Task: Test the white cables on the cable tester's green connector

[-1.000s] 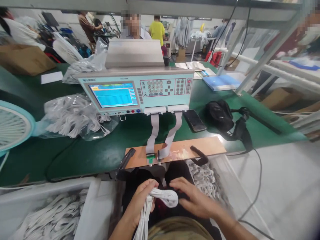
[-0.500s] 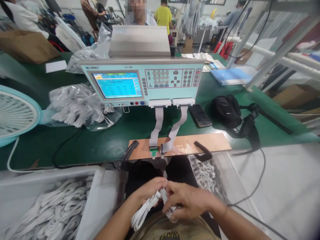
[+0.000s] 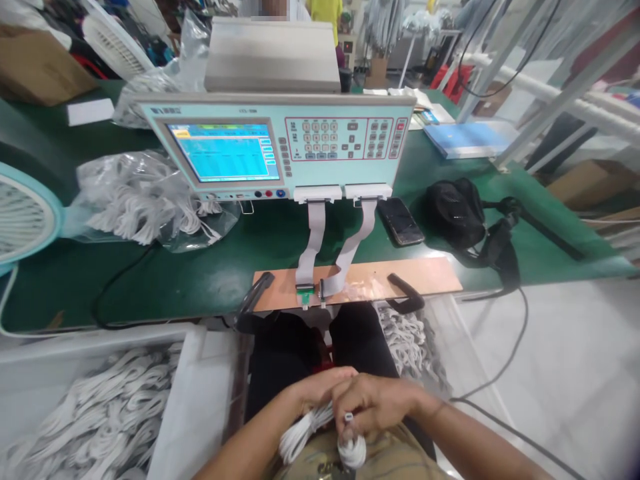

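Note:
Both hands are close together above my lap. My left hand (image 3: 320,390) is closed around a coiled white cable (image 3: 299,437), whose loops hang down to the left. My right hand (image 3: 375,403) grips another white cable coil (image 3: 353,453) from above, and a small plug (image 3: 349,417) sticks up by its fingers. The fingers of the left hand are partly covered by the right. Beyond them, on an orange-brown board (image 3: 415,277), two grey ribbon cables (image 3: 311,243) end in small connectors at the table's edge.
A test instrument (image 3: 345,173) with a lit screen stands on the green table (image 3: 210,280). Bagged cables (image 3: 145,207) and a fan (image 3: 25,213) are left; a phone (image 3: 401,223) and black bag (image 3: 455,213) right. A white bin (image 3: 193,373) holds cable coils.
Both hands have shifted slightly lower and to the right with the cables. The right hand has turned, so a plug and the coil below it now show. The camera view has tilted down.

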Available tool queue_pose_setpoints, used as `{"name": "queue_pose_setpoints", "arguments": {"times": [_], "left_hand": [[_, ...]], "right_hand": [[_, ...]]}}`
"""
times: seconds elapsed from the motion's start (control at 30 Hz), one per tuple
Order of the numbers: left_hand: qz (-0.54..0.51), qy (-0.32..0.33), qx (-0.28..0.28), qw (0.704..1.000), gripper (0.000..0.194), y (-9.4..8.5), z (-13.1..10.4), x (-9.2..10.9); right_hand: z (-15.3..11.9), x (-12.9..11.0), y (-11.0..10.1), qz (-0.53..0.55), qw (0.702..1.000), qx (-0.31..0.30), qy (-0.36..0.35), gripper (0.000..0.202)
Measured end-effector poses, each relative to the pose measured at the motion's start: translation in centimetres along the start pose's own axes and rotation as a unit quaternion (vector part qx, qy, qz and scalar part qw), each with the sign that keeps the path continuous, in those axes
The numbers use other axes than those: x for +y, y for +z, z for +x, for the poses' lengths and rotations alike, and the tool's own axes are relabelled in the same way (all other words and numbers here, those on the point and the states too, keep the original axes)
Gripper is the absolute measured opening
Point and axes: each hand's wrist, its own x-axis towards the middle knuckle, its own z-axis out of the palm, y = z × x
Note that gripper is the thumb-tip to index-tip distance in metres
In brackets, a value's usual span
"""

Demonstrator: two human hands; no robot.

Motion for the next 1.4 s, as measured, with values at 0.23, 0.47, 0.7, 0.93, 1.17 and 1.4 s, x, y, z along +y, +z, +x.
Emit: {"name": "queue_pose_setpoints", "arguments": {"times": [0.23, 0.47, 0.7, 0.93, 1.17, 1.4], "left_hand": [[0.129, 0.127, 0.157, 0.971, 0.021, 0.2, -2.8, 2.0], [0.088, 0.086, 0.104, 0.987, 0.016, 0.8, -3.1, 1.0], [0.12, 0.115, 0.104, 0.981, 0.019, 1.4, -4.2, 1.4], [0.206, 0.098, 0.175, 0.958, 0.008, 0.5, -5.1, 2.6], [0.314, 0.145, 0.27, 0.899, 0.019, -0.2, -5.9, 5.3], [0.246, 0.238, 0.347, 0.873, 0.021, -1.2, -4.3, 5.4]], "right_hand": [[-0.7, 0.9, 0.6, 0.03, 0.997, 0.062, 0.024, 0.04], [-1.8, 1.3, 0.3, 0.12, 0.992, 0.04, 0.017, 0.031], [-2.3, 2.9, 2.3, 0.211, 0.945, 0.233, 0.083, 0.023], [0.5, 3.7, 2.9, 0.158, 0.914, 0.359, 0.1, 0.023], [3.1, 2.9, 0.8, 0.155, 0.897, 0.404, 0.094, 0.013], [5.0, 2.3, -2.0, 0.027, 0.878, 0.478, 0.034, 0.017]]}}
